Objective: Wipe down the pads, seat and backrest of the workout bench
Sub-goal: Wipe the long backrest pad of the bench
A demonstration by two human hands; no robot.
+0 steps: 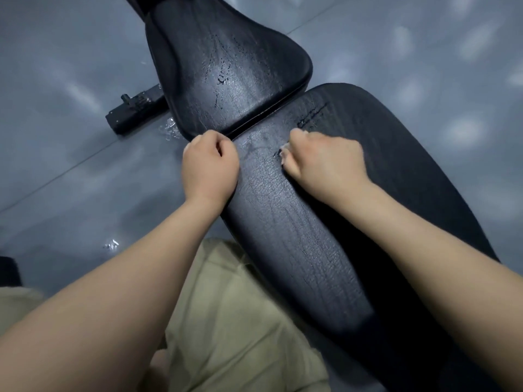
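**Right fingers** (293,168): clamped together on a crumpled white cloth (283,153), of which only small bits show at the knuckles. The cloth is pressed on the backrest (297,236), near its end by the gap to the seat (235,69).

**Left fingers** (223,145): curled into a fist, with nothing seen inside. The fist is set against the left corner of the backrest, at the gap.

**Right hand** (325,159): knuckles are turned toward the seat, the back of the hand is up, and the forearm is stretched along the backrest from the lower right.

**Left hand** (209,165): back up, wrist straight, forearm reaching in from the lower left. It is judged to be bracing, not wiping.

**Progress:**
- Seat: wet streaks and beads are seen across it, so it is judged sprayed or wiped already.
- Backrest: a damp smear lies between the hands and droplets lie just beyond the right hand. The near length looks dry and cracked, and is judged still to be done.
- Other pads: none are in view, so their state cannot be told.

**Surroundings:** a glossy grey floor (70,80) with spilled drops beside the seat, a black frame foot (133,108), and khaki shorts (240,321) at the near end.
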